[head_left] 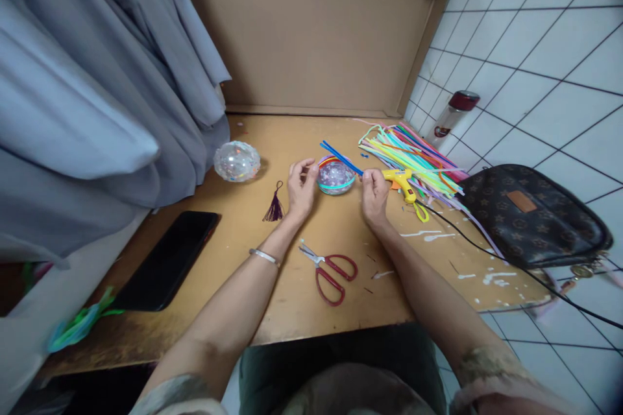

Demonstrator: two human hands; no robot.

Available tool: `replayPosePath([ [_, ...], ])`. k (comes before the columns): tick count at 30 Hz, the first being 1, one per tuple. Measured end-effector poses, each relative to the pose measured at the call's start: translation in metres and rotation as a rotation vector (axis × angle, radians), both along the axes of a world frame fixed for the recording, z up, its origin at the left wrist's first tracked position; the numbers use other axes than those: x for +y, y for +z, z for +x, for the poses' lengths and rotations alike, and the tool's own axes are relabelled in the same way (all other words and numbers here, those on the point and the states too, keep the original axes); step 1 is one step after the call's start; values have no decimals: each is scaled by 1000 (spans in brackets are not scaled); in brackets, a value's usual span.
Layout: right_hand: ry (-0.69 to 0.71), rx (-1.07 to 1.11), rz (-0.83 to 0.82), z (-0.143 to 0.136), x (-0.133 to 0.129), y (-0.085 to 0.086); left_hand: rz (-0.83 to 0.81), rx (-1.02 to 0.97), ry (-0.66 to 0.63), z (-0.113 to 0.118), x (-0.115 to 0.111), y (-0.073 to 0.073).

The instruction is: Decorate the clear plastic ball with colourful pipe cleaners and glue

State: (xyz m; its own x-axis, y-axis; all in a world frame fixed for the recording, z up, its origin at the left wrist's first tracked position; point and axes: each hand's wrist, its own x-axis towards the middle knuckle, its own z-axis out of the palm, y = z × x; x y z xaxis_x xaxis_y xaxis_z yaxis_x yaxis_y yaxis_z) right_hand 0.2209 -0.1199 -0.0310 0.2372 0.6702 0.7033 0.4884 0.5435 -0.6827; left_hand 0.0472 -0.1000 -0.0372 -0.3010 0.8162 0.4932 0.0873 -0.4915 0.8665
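A clear round ball point(337, 181) with coloured strips around it, among them red, yellow and turquoise, rests on the table between my hands. My left hand point(301, 189) is at its left edge, thumb and forefinger apart and curved towards it; whether they touch it is hard to see. Closed in a pinch, my right hand point(374, 198) holds blue pipe cleaners point(341, 157) that slant up to the left over the ball. Just beyond the right hand lies a yellow glue gun point(405, 183) with a black cord. Red-handled scissors point(331, 270) lie open between my forearms.
Left of my hands are a dark tassel point(274, 206), another clear ball point(237, 161) and a black phone point(168, 260). A pile of coloured pipe cleaners point(413, 155), a brown patterned bag point(535, 217) and a red-capped bottle point(452, 118) stand at right. Cardboard point(311, 32) rises behind; grey cloth point(97, 97) hangs left.
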Motion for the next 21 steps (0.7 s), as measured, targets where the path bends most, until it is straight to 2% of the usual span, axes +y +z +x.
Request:
replayPosePath([
  [2,3,-58,52,-2,-3,3,36,-69,57,-1,-4,7],
  [3,11,-90,76,-3,-5,4,38,-111,46,-1,-6,11],
  [11,82,-358,169,-8,-11,6,-33,-420,-247,3,-10,22],
  [17,44,-494,219,-8,-13,8,-151,-603,-424,-1,-9,28],
  [21,48,-568,269,-9,-15,10,-215,-710,-457,-7,-7,29],
])
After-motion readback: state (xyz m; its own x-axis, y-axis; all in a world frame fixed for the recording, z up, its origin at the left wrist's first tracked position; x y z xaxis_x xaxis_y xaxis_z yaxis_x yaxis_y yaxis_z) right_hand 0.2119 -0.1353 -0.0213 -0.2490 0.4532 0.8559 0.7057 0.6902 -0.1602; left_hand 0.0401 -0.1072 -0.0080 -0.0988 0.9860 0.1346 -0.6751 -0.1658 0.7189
